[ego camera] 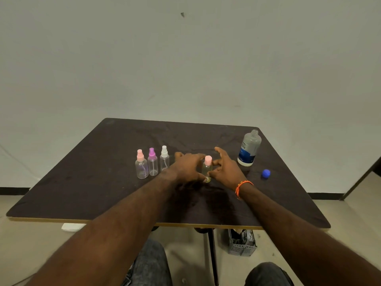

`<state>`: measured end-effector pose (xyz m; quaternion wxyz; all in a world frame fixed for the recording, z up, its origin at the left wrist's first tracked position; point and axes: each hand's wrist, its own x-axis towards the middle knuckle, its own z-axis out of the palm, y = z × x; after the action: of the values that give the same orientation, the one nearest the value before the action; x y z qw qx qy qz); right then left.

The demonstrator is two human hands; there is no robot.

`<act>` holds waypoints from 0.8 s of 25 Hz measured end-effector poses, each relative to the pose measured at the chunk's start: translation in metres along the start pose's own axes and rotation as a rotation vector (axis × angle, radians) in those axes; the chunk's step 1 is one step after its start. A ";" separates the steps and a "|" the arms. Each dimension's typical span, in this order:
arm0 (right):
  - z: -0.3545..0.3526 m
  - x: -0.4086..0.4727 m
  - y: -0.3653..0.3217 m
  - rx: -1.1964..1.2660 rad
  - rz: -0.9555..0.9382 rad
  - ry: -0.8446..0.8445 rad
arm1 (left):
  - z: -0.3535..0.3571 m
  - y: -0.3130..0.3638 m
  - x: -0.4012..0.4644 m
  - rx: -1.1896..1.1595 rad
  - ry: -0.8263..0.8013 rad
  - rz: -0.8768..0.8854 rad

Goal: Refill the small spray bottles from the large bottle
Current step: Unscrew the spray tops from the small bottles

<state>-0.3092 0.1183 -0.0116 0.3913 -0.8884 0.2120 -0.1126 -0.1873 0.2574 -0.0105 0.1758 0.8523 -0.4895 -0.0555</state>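
Both forearms reach forward over the dark table (82,182) before a pale wall, the left hand (188,167) curling round the pink-capped spray bottle (207,168) standing mid-table while the right hand (226,169) hovers beside it, fingers loosely spread and holding nothing, with the uncapped large bottle (249,148) upright far right.

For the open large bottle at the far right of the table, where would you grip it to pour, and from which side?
Grip the large bottle around the middle of its body, on the label, coming from its left with the right hand, the nearer one. It stands upright with its neck uncapped, its blue cap lying in front of it, so a body grip probably keeps the mouth free for tipping toward a small bottle.
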 end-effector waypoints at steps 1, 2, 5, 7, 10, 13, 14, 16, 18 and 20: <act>0.000 -0.001 -0.001 0.013 -0.008 -0.025 | 0.006 -0.003 -0.001 -0.071 0.022 -0.019; 0.001 -0.001 -0.002 0.028 -0.019 -0.045 | 0.012 -0.007 -0.001 -0.136 0.044 -0.035; 0.002 -0.001 0.001 0.017 -0.057 -0.010 | 0.027 -0.014 -0.001 -0.230 0.132 -0.066; 0.000 0.002 0.001 -0.060 -0.103 0.089 | 0.031 -0.014 0.000 -0.239 0.170 -0.084; -0.007 0.008 -0.005 -0.133 -0.203 0.130 | 0.034 -0.011 0.002 -0.246 0.192 -0.102; -0.009 0.013 -0.008 -0.184 -0.258 0.094 | 0.039 -0.011 0.003 -0.270 0.204 -0.104; -0.008 0.015 -0.009 -0.193 -0.255 0.093 | 0.041 -0.012 0.004 -0.277 0.199 -0.105; -0.008 0.017 -0.012 -0.256 -0.254 0.077 | 0.043 -0.013 0.006 -0.282 0.180 -0.116; -0.011 0.018 -0.016 -0.367 -0.279 0.026 | 0.043 -0.014 0.011 -0.271 0.176 -0.135; -0.015 0.015 -0.019 -0.428 -0.314 -0.045 | 0.041 -0.014 0.014 -0.264 0.176 -0.151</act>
<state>-0.2955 0.1130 0.0130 0.1769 -0.9752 0.0816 -0.1050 -0.1798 0.2420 -0.0528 0.3235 0.8577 -0.3954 -0.0575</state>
